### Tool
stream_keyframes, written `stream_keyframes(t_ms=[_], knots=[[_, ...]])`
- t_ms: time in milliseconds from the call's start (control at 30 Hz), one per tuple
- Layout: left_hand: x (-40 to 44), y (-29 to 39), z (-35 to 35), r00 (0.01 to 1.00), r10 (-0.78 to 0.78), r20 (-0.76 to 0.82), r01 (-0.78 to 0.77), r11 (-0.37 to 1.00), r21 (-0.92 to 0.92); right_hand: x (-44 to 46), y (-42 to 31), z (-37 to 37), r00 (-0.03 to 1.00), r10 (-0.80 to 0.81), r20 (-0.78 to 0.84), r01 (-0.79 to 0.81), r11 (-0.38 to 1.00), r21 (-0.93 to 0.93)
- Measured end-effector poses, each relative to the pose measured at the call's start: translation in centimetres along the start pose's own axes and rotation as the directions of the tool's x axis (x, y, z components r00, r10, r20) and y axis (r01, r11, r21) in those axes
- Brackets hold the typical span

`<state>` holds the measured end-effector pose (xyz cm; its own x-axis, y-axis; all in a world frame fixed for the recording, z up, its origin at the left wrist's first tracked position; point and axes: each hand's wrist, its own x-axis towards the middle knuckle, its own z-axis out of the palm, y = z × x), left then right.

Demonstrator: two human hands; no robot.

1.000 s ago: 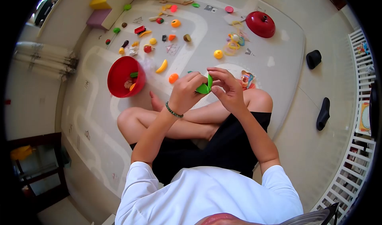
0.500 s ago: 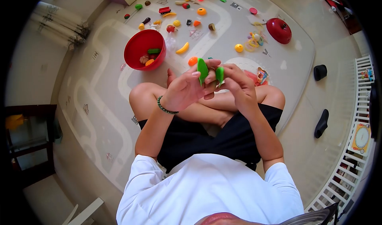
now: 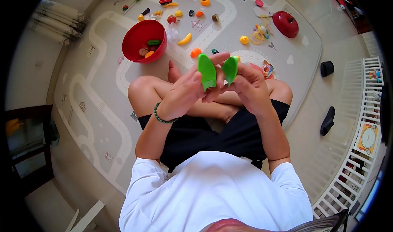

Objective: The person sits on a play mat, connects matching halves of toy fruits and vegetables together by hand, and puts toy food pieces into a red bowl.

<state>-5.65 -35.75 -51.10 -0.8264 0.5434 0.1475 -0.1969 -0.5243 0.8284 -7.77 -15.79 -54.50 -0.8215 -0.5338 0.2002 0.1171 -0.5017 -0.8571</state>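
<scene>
My left hand (image 3: 185, 87), with a dark beaded bracelet at the wrist, grips a bright green leaf-shaped plastic piece (image 3: 207, 71) between thumb and fingers. A second, smaller-looking green leaf-shaped piece (image 3: 230, 69) is pinched in my right hand (image 3: 253, 85). Both pieces are held upright side by side above my crossed legs, with a small gap between them. Some fingertips of the two hands overlap behind the pieces, so their exact contact is hidden.
Beyond my legs a red bowl (image 3: 126, 47) holds toy vegetables. A toy banana (image 3: 184, 39), an orange toy (image 3: 196, 53) and other toy food lie on the play mat (image 3: 102, 105). A red lid (image 3: 285, 24) rests at the right, with black slippers (image 3: 327, 121) on the floor.
Both green pieces have turned, so their broad faces now show more. The hands stay close together, and the view has shifted slightly, with the surroundings appearing a little higher and further left.
</scene>
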Motion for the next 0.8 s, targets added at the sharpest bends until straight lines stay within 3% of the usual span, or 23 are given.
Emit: stream_keyframes(t_ms=[33, 67, 133, 200, 267, 300, 333, 367, 433, 733, 800], knots=[[-0.2, 0.1, -0.3, 0.999, 0.042, -0.016, -0.040, 0.997, 0.072, -0.1, -0.1, 0.0, 0.998, 0.058, -0.031, -0.051, 0.979, 0.199], [-0.4, 0.2, -0.4, 0.996, 0.084, -0.029, -0.079, 0.986, 0.144, -0.1, -0.3, 0.0, 0.998, 0.058, -0.034, -0.050, 0.979, 0.197], [-0.4, 0.2, -0.3, 0.992, 0.121, -0.047, -0.108, 0.971, 0.215, 0.1, -0.6, 0.1, 0.999, 0.036, 0.028, -0.044, 0.929, 0.366], [-0.3, 0.2, 0.1, 0.985, 0.159, -0.066, -0.134, 0.948, 0.289, 0.1, -0.6, 0.4, 1.000, 0.022, 0.019, -0.027, 0.930, 0.366], [0.0, -0.2, 0.9, 0.967, 0.231, -0.113, -0.205, 0.958, 0.201, 0.1, -0.5, 0.4, 1.000, 0.006, 0.012, -0.010, 0.930, 0.368], [0.1, -0.2, 0.6, 0.967, 0.229, -0.114, -0.203, 0.958, 0.203, 0.0, -0.5, 0.4, 0.998, -0.055, -0.016, 0.057, 0.982, 0.180], [0.2, -0.3, 0.1, 0.946, 0.313, -0.078, -0.234, 0.831, 0.504, 0.0, -0.4, 0.4, 0.992, -0.119, -0.034, 0.118, 0.993, -0.017], [0.3, -0.3, -0.1, 0.925, 0.379, -0.016, -0.240, 0.617, 0.750, 0.1, -0.4, 0.6, 0.992, -0.119, -0.035, 0.118, 0.993, -0.014], [0.3, -0.5, 0.4, 0.921, 0.387, -0.054, -0.249, 0.687, 0.682, 0.4, -0.6, 1.4, 0.955, -0.296, -0.022, 0.278, 0.919, -0.279], [0.8, -1.2, 0.4, 0.900, 0.419, -0.121, -0.249, 0.720, 0.648, 0.4, -0.8, 1.5, 0.942, -0.336, -0.017, 0.293, 0.844, -0.449], [0.7, -1.2, 0.5, 0.901, 0.370, -0.226, -0.172, 0.783, 0.598, 0.3, -0.9, 1.4, 0.945, -0.325, -0.020, 0.276, 0.833, -0.479]])
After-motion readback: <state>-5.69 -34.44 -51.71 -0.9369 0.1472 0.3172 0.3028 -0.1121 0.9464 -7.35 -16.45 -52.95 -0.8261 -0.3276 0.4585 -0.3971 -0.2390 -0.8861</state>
